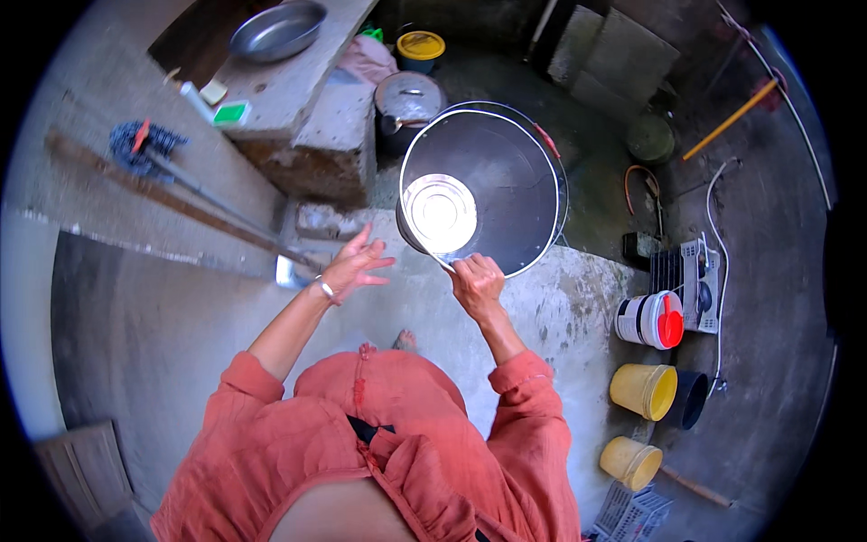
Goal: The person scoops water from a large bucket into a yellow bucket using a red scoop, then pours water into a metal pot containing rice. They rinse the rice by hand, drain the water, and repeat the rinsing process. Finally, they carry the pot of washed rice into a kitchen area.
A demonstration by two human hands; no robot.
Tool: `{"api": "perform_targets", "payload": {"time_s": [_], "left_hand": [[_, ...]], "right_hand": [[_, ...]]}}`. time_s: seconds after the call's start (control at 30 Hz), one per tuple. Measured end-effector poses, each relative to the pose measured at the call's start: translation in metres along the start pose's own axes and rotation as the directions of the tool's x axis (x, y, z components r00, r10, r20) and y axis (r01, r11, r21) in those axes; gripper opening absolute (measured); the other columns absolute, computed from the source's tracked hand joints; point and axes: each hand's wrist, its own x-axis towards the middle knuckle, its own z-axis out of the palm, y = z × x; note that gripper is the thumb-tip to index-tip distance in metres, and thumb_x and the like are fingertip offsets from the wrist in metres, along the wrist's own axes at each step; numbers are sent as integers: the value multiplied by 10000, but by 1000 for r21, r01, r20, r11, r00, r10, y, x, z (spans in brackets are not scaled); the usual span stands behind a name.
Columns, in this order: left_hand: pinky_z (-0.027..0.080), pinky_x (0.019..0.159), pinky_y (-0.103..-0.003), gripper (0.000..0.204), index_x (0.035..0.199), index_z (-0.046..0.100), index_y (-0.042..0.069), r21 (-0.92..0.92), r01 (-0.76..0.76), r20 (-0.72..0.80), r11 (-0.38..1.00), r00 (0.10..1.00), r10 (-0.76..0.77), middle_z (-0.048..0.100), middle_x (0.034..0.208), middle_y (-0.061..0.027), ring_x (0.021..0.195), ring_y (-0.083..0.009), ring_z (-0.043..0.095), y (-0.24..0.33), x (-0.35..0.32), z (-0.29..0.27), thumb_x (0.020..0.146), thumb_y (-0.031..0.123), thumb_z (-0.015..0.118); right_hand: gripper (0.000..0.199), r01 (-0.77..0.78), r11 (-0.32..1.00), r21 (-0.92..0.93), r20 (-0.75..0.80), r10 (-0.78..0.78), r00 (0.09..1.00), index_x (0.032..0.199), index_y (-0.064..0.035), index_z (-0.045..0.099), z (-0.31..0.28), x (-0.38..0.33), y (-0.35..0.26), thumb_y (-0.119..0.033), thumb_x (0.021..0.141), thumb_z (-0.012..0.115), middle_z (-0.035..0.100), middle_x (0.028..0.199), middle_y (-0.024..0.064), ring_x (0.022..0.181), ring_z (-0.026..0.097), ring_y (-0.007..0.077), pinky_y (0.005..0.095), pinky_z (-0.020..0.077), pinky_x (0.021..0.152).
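Note:
A large dark bucket with a pale rim is held tilted in front of me, its mouth facing me. Its thin wire bail with a red grip lies along the far right side of the rim. Inside, a bright round patch with rings shines; I cannot tell if it is the bucket's bottom or a separate thing. My right hand is closed on the near rim. Left of the bucket, my left hand is open with fingers spread, apart from it and holding nothing.
A lidded pot stands beyond the bucket, by a concrete ledge bearing a metal basin. A mop leans at left. Along the right wall are a white pail, yellow buckets, a crate and a hose.

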Motion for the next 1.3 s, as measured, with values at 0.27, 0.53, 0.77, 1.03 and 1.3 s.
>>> {"api": "perform_targets", "payload": {"time_s": [0.27, 0.53, 0.77, 1.03, 1.3], "left_hand": [[413, 796, -546, 1032, 1244, -316, 267, -278, 3, -160, 961, 986, -49, 234, 1307, -186, 1043, -391, 451, -53, -142, -24, 775, 254, 604], [502, 733, -475, 620, 1270, 190, 106, -382, -232, -676, 895, 730, -99, 421, 1156, -170, 945, -325, 544, -156, -338, -161, 716, -52, 419], [540, 647, -432, 592, 1220, 281, 87, -349, -558, -925, 753, 333, -183, 487, 1067, -155, 880, -318, 576, -239, -495, -246, 667, -94, 391], [522, 672, -492, 717, 1281, 119, 226, -297, -823, -917, 484, 106, -384, 379, 1172, -174, 1020, -364, 482, -342, -566, -343, 696, -78, 401], [507, 703, -500, 393, 1146, 354, -102, -275, -947, -632, -163, 306, -712, 384, 1129, -286, 1028, -543, 369, -438, -619, -422, 825, 124, 337]], "right_hand": [[132, 182, 953, 242, 169, -226, 959, 617, -86, 494, 15, -50, -149, -49, 554, 603, 484, 558, 32, 568, 492, 188, 304, 382, 531], [125, 363, 709, 604, 325, -635, 701, 688, -81, 524, 107, -83, -365, -72, 592, 602, 513, 634, 32, 676, 513, 179, 306, 391, 647], [459, 368, 450, 814, 240, -836, 493, 988, -63, 572, 150, -57, -514, -285, 603, 687, 545, 1024, 101, 987, 486, 251, 385, 335, 880], [85, -221, 784, 580, 605, -233, 762, 750, 1, 582, 319, -76, -402, -79, 723, 575, 554, 646, 70, 573, 534, 152, 287, 451, 498], [165, -577, 711, -403, 857, 514, 34, 647, -14, 588, 383, -106, -266, -135, 728, 510, 576, 525, 130, 396, 554, 199, 317, 457, 334]]}}
